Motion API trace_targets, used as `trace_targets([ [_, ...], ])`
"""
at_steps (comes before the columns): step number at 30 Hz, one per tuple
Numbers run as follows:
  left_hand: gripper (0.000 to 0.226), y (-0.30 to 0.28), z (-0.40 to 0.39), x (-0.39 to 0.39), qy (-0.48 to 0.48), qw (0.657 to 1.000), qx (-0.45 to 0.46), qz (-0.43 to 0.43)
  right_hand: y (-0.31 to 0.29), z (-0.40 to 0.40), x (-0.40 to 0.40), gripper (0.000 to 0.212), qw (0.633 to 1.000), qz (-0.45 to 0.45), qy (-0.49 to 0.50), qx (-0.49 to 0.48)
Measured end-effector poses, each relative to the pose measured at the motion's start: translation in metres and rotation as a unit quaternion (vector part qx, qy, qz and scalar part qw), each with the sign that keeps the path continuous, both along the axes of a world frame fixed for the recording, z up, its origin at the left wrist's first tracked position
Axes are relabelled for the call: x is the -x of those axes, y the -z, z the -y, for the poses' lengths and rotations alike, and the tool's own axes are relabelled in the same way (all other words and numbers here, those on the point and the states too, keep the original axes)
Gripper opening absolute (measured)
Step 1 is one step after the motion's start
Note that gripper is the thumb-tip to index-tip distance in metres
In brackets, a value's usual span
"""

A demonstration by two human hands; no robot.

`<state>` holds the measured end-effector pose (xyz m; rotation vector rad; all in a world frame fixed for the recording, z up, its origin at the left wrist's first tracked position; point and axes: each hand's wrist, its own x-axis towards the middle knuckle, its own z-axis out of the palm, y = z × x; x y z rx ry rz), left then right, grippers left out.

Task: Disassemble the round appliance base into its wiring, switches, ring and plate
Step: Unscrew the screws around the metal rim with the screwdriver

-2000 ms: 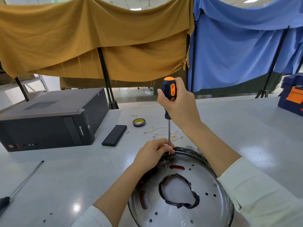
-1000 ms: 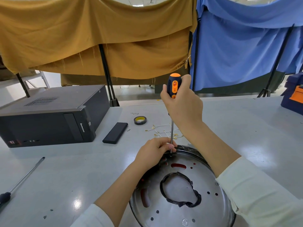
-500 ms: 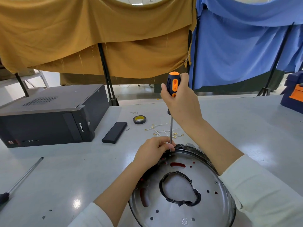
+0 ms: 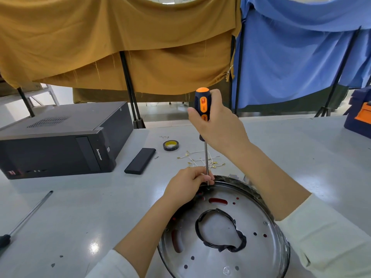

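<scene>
Only readable writing I'm seeing is "lenovo" on the front of the black desktop PC (image 4: 60, 137), which is lying flat on the far left of the grey table (image 4: 80, 213). The orange patches on the screwdriver handle have tiny print, but I can't make it out.

The round appliance base (image 4: 224, 233) is sitting at the near edge of the table, shiny metal plate facing up, with a black taped ring (image 4: 220, 231) lying in the middle of it. My right hand (image 4: 218, 125) is wrapping around the black-and-orange screwdriver (image 4: 202, 109), holding it upright with the tip down at the base's far rim. My left hand (image 4: 186, 185) is curling its fingers around the lower shaft right at that rim, steadying it.

Counting stuff: one roll of black tape (image 4: 171, 145), one flat black slab (image 4: 140, 164) beside the PC, and a second screwdriver (image 4: 26, 219) lying at the left edge. A loose pile of white wires with brass terminals (image 4: 200, 160) is sitting just behind the base, too tangled to count. One blue-and-orange toolbox (image 4: 361, 115) is peeking in on the far right.
</scene>
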<state>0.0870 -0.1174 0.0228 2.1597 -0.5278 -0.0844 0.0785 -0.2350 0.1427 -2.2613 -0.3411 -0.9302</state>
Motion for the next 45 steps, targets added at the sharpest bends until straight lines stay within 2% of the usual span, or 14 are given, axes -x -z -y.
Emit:
trace_targets([
  [3,0.027,-0.001,0.0,0.001,0.006,1.0,-0.002,0.0,-0.003,0.008,0.003,0.027,0.999,-0.023,-0.039,-0.017],
  [9,0.027,-0.001,0.0,0.003,0.01,0.999,-0.024,0.019,-0.001,0.013,0.007,0.03,0.997,0.014,-0.057,-0.055],
  [14,0.024,-0.001,-0.001,0.004,0.003,0.998,-0.054,0.044,-0.001,0.011,0.009,0.032,0.997,0.031,-0.05,-0.042],
  [19,0.023,-0.001,0.0,0.004,0.008,0.999,-0.028,0.021,-0.005,0.012,0.008,0.034,0.998,0.023,-0.043,-0.025],
  [26,0.021,0.003,0.001,-0.001,0.009,1.0,0.023,-0.011,-0.007,0.02,0.005,0.033,0.995,-0.048,-0.076,-0.037],
  [30,0.028,0.005,0.001,-0.005,-0.002,0.999,0.036,-0.008,-0.013,0.023,0.003,0.029,0.978,-0.139,-0.142,-0.067],
  [33,0.025,0.004,0.002,-0.004,-0.018,0.999,0.043,-0.008,-0.012,0.019,0.004,0.028,0.986,-0.137,-0.08,-0.058],
  [35,0.02,0.004,0.003,-0.003,-0.021,0.999,0.047,-0.011,-0.007,0.014,0.008,0.037,0.991,-0.117,-0.037,-0.047],
  [38,0.018,0.004,0.003,-0.003,-0.023,0.998,0.052,-0.006,-0.003,0.006,0.01,0.039,0.987,-0.096,-0.068,-0.112],
  [41,0.018,0.004,0.002,-0.004,-0.024,0.999,0.044,0.002,-0.004,0.003,0.01,0.031,0.953,-0.114,-0.133,-0.248],
  [45,0.016,0.005,0.003,-0.005,-0.023,0.999,0.024,0.014,0.0,0.002,0.008,0.018,0.926,-0.128,-0.188,-0.301],
])
